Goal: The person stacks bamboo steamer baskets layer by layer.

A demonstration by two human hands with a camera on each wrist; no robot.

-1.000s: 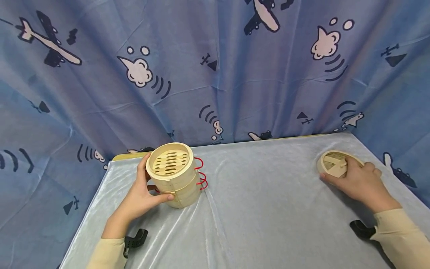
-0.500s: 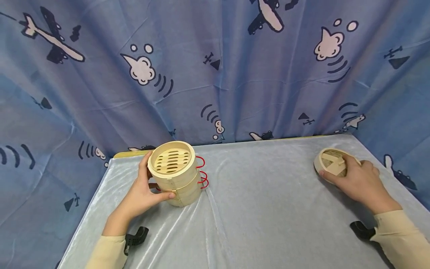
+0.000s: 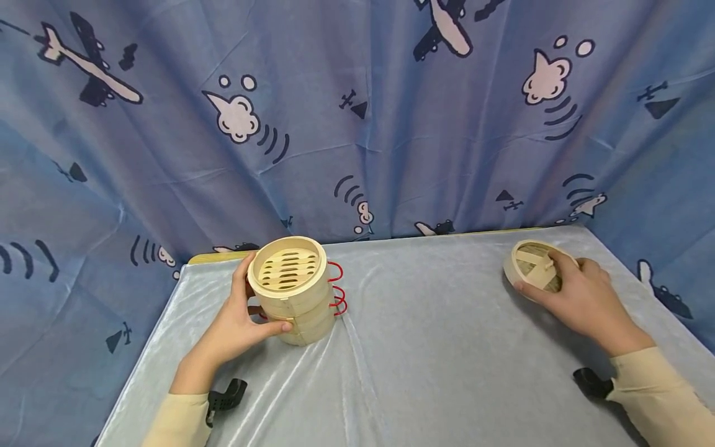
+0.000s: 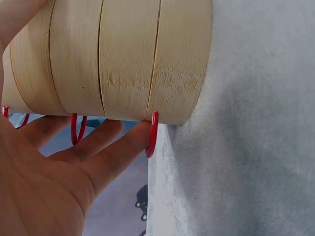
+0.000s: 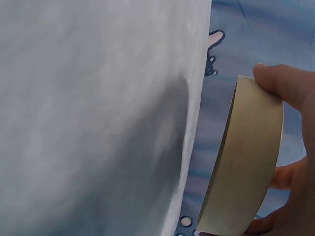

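Observation:
A stack of round bamboo steamer baskets with red loop handles stands upright at the left of the table. The top basket is uncovered, its slatted floor bare. My left hand grips the stack from the left, thumb across the front and fingers round the back; in the left wrist view a fingertip meets a red handle. On the right, my right hand holds the bamboo steamer lid by its rim. The lid is raised, with a shadow on the cloth below it in the right wrist view.
A pale grey velvet cloth covers the table, with folds in front of the stack. Behind it hangs a blue curtain printed with airplanes. Black wrist mounts sit at both wrists.
My right hand has carried the lid leftward and slightly farther back over the table. The left hand and the stack have stayed in place.

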